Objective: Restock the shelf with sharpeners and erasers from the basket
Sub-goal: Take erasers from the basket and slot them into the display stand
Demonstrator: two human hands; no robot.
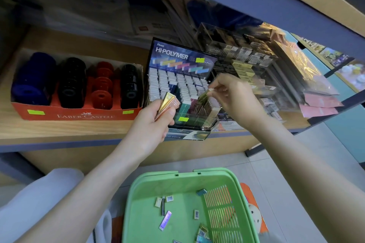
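Restock looks well along. Sharpeners [72,85] fill red box [79,114] on shelf [69,130]; display [183,56] nearly full. Basket [142,209] below holds few loose erasers [169,198], left to shelve. Left hand [156,116] grips small stack of gold packs [168,102] beside display. Right hand [235,94] pinches one pack [204,94] by its end, over display's front rows; contact unclear.

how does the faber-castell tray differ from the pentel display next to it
The Faber-Castell tray is red; the Pentel display is black. The tray holds large round sharpeners, the display many small erasers. The display has an upright printed header, the tray none. Both sit on the shelf with yellow-green stickers.
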